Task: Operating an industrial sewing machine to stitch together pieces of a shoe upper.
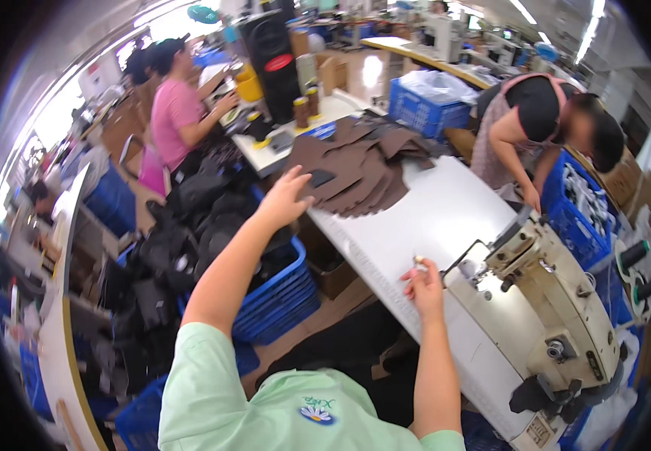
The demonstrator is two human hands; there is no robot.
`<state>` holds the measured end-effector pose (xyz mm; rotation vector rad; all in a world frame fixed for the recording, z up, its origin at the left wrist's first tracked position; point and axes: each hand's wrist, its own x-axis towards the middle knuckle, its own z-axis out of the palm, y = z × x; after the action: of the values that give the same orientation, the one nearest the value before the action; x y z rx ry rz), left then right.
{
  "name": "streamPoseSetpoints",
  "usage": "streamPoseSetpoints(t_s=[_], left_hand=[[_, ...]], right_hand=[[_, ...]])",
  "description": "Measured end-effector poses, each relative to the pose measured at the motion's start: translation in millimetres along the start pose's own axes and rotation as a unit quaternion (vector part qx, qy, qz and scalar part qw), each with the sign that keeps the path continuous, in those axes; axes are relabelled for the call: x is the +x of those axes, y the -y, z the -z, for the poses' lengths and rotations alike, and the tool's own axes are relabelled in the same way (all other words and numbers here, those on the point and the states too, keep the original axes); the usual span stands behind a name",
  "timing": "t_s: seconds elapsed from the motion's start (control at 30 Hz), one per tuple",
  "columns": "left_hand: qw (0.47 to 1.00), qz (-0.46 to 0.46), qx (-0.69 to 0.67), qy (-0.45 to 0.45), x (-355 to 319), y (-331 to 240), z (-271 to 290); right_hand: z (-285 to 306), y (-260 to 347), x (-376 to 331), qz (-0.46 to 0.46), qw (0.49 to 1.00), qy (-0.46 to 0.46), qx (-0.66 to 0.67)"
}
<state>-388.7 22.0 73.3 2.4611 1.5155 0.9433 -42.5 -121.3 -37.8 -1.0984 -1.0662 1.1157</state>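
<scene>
- Right hand (425, 286): fingers curled by the white table (453, 199); whether they pinch anything, I cannot tell.
- Sewing machine (566, 301): near, to that hand's right.
- Left hand (284, 201): fingers spread, released, just beside the brown pieces (367, 180) heaped on the table (a small dark piece (322, 178) lies among them).
- Blue crate (423, 110): beyond the heap.

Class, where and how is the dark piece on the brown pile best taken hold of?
Probably pinch the dark piece by its left edge, coming from the left: it looks thin and flat against the brown pile, and that edge faces the open left hand.
</scene>
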Motion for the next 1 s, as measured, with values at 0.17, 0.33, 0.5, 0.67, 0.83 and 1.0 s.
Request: streamPoseSetpoints(t_s=[0.17, 0.33, 0.5, 0.67, 0.83, 1.0], left_hand=[[0.984, 0.080, 0.101, 0.125, 100, -1, -81], [0.966, 0.086, 0.148, 0.193, 129, 13, -90], [0.967, 0.038, 0.151, 0.203, 144, -8, -73], [0.960, 0.189, -0.202, -0.030, 180, 19, -74], [0.816, 0.197, -0.520, -0.157, 230, -15, -25], [0.871, 0.090, -0.464, -0.132, 172, -47, 26]], right_hand=[[-2, 2, -9, -0.027, 0.999, -0.004, 0.016], [-4, 15, -13, -0.066, 0.997, -0.023, 0.025], [2, 16, -11, -0.063, 0.997, -0.028, 0.018], [-4, 18, -8, -0.060, 0.998, -0.025, 0.014], [1, 23, -10, -0.058, 0.997, -0.046, 0.036], [-1, 19, -7, -0.031, 0.996, -0.062, 0.062]])
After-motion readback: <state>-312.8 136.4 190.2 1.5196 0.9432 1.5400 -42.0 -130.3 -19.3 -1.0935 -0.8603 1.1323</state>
